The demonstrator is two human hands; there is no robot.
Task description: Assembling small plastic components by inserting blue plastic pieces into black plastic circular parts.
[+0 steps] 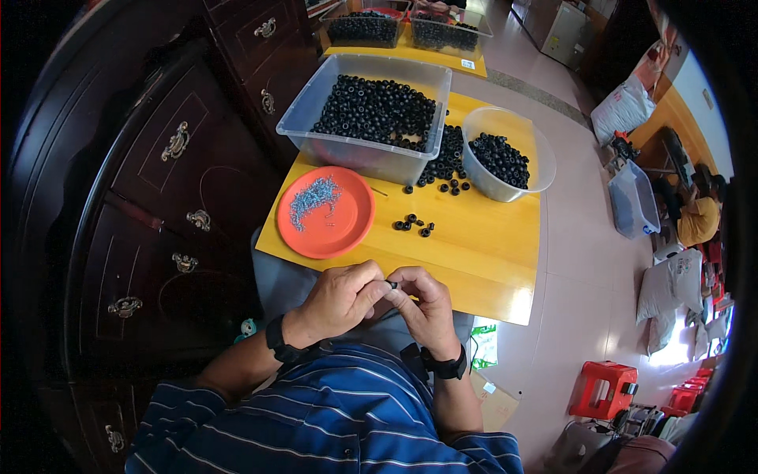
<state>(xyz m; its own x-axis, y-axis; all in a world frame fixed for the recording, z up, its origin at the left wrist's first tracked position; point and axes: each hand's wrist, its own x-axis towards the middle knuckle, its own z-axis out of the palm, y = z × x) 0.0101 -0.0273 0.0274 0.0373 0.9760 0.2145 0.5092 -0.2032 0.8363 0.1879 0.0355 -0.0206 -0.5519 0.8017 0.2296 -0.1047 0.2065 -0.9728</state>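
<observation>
My left hand [338, 299] and my right hand [426, 306] meet at the near edge of the yellow table. A small black part [392, 285] is pinched between their thumbs and forefingers; most of it is covered by the fingertips. Just beyond my left hand lies a round orange-red plate [357, 223], which holds a heap of tiny silvery-blue metal pieces [316, 197]. A few loose black ring-shaped parts [407, 224] sit on the table ahead of my hands.
A large clear bin [355, 158] of black parts stands farther back on the yellow table [482, 253]. Right of it, a tilted clear round tub [493, 183] holds more, with a loose pile between. Dark drawers [150, 189] flank the left side. A red stool [604, 389] stands right.
</observation>
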